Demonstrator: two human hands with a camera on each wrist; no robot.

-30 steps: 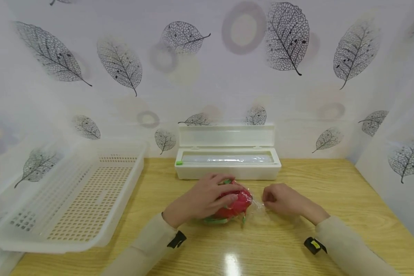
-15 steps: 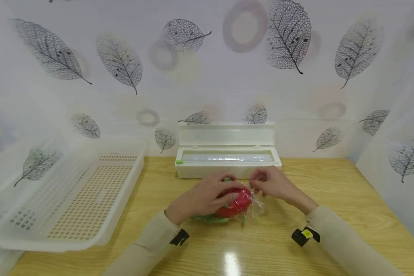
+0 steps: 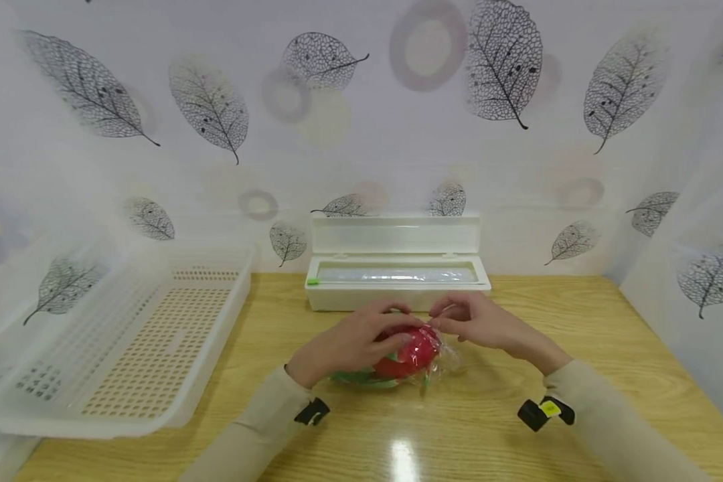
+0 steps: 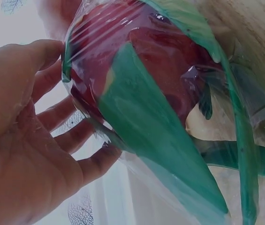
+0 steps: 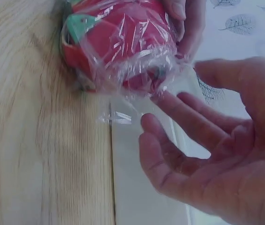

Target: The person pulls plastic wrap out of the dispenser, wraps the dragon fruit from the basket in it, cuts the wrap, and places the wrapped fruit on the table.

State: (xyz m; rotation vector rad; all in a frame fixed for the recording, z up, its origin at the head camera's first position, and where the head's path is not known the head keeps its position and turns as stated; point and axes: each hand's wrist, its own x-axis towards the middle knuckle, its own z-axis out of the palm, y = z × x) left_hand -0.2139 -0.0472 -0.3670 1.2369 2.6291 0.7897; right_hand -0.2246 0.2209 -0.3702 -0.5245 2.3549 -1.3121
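dragon fruit, red with green scales and already under cling film, lies on the bench just in front of the film dispenser, which we take as our landmark. we note the dispenser lid stands open, the roll showing inside. left hand lies over the fruit's top and left flank; in the left wrist view its fingers curve round the wrapped skin, so we record that grip as holding the fruit. right hand sits at the fruit's right, between it and the dispenser's front wall; in the right wrist view its fingers are spread and relaxed, tips near a loose flap of film, pinching nothing we can see. we record that grip as wide. a white perforated basket stands well to the left of the dispenser.

risks, in our judgement: the loose flap may cling to itself or to the bench before it is laid down, leaving a gap; the rounded fruit may roll if the left hand eases; a scale tip may puncture film pulled too tight.
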